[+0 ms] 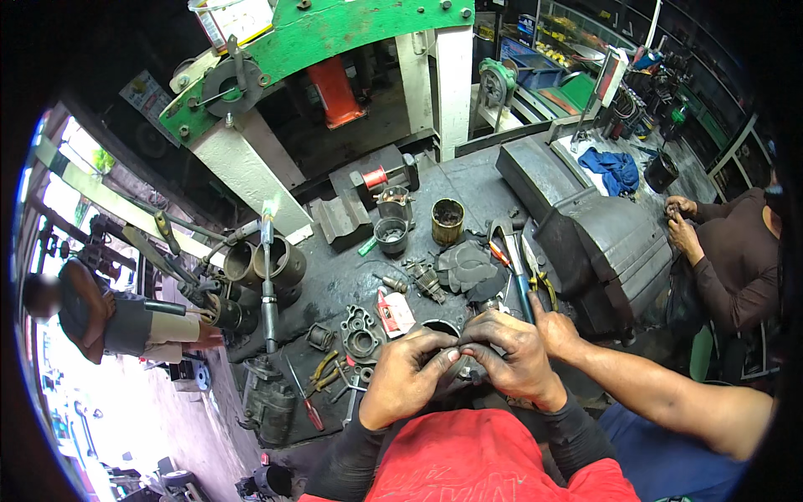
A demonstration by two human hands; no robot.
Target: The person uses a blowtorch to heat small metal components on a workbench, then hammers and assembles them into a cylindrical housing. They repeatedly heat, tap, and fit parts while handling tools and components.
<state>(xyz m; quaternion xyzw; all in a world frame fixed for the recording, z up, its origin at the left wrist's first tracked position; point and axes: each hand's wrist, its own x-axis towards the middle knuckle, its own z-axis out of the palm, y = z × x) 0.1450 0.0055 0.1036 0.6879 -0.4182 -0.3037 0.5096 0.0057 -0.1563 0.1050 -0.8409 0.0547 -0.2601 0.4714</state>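
My left hand (pixel 408 368) and my right hand (pixel 514 356), both smeared with dark grease, meet in front of my chest. Thumbs and fingers are pinched together, and whatever they hold is hidden between them. Just behind them shows the rim of a round metal part (pixel 441 325). A cast metal housing (pixel 361 341) with a round opening lies left of my left hand, close to a red and white packet (pixel 395 313). Beside my right hand, a co-worker's hand (pixel 556 332) reaches in from the right.
Yellow-handled pliers (pixel 324 368), a red-handled screwdriver (pixel 313 414) and a starter-like motor (pixel 269 406) lie left. Hand tools (pixel 520 272) and an open can (pixel 447 222) stand farther back. A green press frame (pixel 335 33) rises behind. Other people stand left and right.
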